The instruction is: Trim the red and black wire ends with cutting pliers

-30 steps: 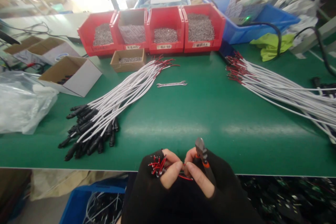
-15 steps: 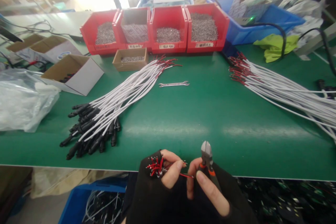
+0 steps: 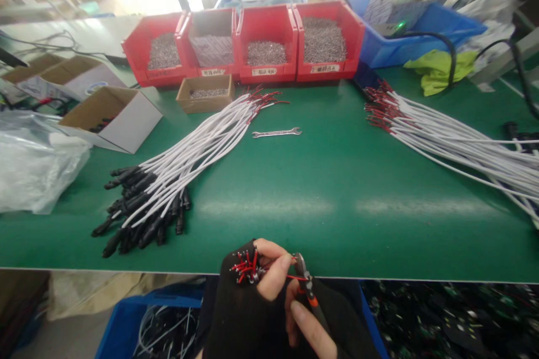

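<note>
My left hand [image 3: 273, 269], in a dark sleeve or glove, is closed on a bundle of cables whose red wire ends [image 3: 246, 267] fan out above the fist. Between its thumb and forefinger it pinches one cable's wire tips. My right hand [image 3: 309, 322] grips diagonal cutters [image 3: 306, 280] with orange and dark handles. The cutter jaws are at the pinched wire ends, just right of the left fingertips; I cannot tell whether the blades touch the wire. Both hands are in front of the table's near edge.
White cables [image 3: 191, 154] with black connectors lie at left, more white cables [image 3: 458, 140] at right. A wrench [image 3: 277, 132] lies mid-table. Behind are red bins [image 3: 267, 72] of small metal parts and a small cardboard box [image 3: 205, 102]. A blue crate [image 3: 122, 320] stands below the edge.
The cutters have moved left and down, from upright beside the left hand to its pinched wire tips. My right hand moved left with them. The left hand keeps its hold.
</note>
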The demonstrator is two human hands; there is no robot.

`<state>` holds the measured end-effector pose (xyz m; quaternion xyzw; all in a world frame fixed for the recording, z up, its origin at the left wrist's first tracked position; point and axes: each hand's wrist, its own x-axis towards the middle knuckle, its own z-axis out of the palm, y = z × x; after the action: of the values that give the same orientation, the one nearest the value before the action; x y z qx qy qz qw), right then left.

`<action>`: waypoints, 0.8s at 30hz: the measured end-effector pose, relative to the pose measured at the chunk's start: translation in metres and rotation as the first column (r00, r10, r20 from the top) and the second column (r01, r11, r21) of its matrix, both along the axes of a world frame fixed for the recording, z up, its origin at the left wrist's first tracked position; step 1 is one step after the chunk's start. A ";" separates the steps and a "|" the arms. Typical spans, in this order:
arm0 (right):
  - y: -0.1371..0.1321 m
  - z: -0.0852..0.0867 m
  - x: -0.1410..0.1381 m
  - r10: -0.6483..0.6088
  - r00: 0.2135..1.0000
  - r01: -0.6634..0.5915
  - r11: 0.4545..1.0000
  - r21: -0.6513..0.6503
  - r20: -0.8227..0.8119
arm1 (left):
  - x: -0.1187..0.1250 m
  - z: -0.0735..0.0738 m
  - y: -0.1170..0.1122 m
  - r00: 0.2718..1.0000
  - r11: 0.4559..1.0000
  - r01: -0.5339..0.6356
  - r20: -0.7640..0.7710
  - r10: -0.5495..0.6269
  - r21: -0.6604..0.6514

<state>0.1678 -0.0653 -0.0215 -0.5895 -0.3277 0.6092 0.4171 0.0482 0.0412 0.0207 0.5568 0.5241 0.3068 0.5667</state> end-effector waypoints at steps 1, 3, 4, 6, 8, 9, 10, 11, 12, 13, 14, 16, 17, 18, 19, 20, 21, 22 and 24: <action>0.000 0.000 0.001 0.012 1.000 -0.012 1.000 -0.004 0.002 | 0.000 0.001 0.000 1.000 1.000 0.000 0.006 0.000 0.005; -0.001 -0.001 0.003 0.014 1.000 -0.014 1.000 -0.006 0.020 | 0.001 0.003 0.000 1.000 1.000 -0.003 0.022 0.003 0.009; -0.002 -0.001 0.003 0.015 0.999 -0.015 1.000 -0.005 0.029 | 0.002 0.004 0.001 0.999 1.000 -0.006 0.032 0.006 0.002; -0.003 -0.002 0.003 0.009 0.999 -0.009 1.000 -0.007 0.037 | 0.003 0.006 0.002 0.999 1.000 -0.014 0.051 0.015 -0.020; -0.004 -0.003 0.001 -0.010 0.999 0.011 1.000 -0.011 0.034 | 0.005 0.007 0.002 0.998 0.999 -0.019 0.054 0.020 -0.028; -0.004 -0.004 0.000 -0.019 0.999 0.020 1.000 -0.015 0.038 | 0.006 0.007 0.002 0.999 1.000 -0.018 0.049 0.019 -0.023; -0.005 -0.004 0.000 -0.026 0.998 0.027 0.999 -0.018 0.049 | 0.006 0.007 0.002 0.999 1.000 -0.017 0.044 0.018 -0.015; -0.005 -0.004 -0.001 -0.030 0.997 0.032 0.999 -0.018 0.066 | 0.006 0.007 0.002 0.999 1.000 -0.014 0.041 0.014 -0.006; -0.006 -0.005 -0.001 -0.030 0.996 0.032 0.999 -0.017 0.086 | 0.005 0.006 0.002 0.999 1.000 -0.008 0.034 0.008 -0.001; -0.006 -0.005 -0.001 -0.029 0.994 0.030 0.999 -0.013 0.107 | 0.005 0.006 0.002 1.000 1.000 -0.004 0.028 0.004 0.004; -0.006 -0.005 -0.002 -0.028 0.992 0.028 1.000 -0.005 0.124 | 0.005 0.005 0.002 1.000 1.000 -0.005 0.018 0.005 0.006; -0.006 -0.005 -0.002 -0.031 0.989 0.029 0.999 0.018 0.146 | 0.004 0.004 0.002 1.000 1.000 -0.010 0.005 0.009 0.012; -0.005 -0.005 -0.002 -0.036 0.987 0.032 0.999 0.030 0.154 | 0.004 0.004 0.002 1.000 1.000 -0.016 0.001 0.016 0.010; -0.005 -0.005 -0.002 -0.043 0.986 0.037 0.998 0.041 0.160 | 0.004 0.004 0.002 1.000 1.000 -0.021 0.008 0.021 0.006; -0.005 -0.005 -0.003 -0.051 0.985 0.043 0.998 0.051 0.166 | 0.004 0.005 0.002 1.000 1.000 -0.020 0.021 0.020 -0.004; -0.005 -0.005 -0.003 -0.058 0.984 0.049 0.997 0.058 0.170 | 0.004 0.005 0.003 0.999 1.000 -0.019 0.036 0.019 -0.018; -0.004 -0.005 -0.003 -0.061 0.983 0.051 0.997 0.059 0.171 | 0.005 0.006 0.003 0.999 0.999 -0.013 0.051 0.015 -0.032; -0.005 -0.005 -0.003 -0.060 0.984 0.051 0.997 0.056 0.168 | 0.005 0.006 0.003 0.998 0.999 -0.009 0.064 0.011 -0.043; -0.005 -0.005 -0.003 -0.052 0.986 0.046 0.998 0.041 0.158 | 0.006 0.007 0.004 0.997 0.999 -0.007 0.076 0.011 -0.053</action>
<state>0.1646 -0.0707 -0.0264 -0.6363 -0.3566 0.5434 0.4155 0.0541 0.0449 0.0277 0.5271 0.5127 0.3164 0.5993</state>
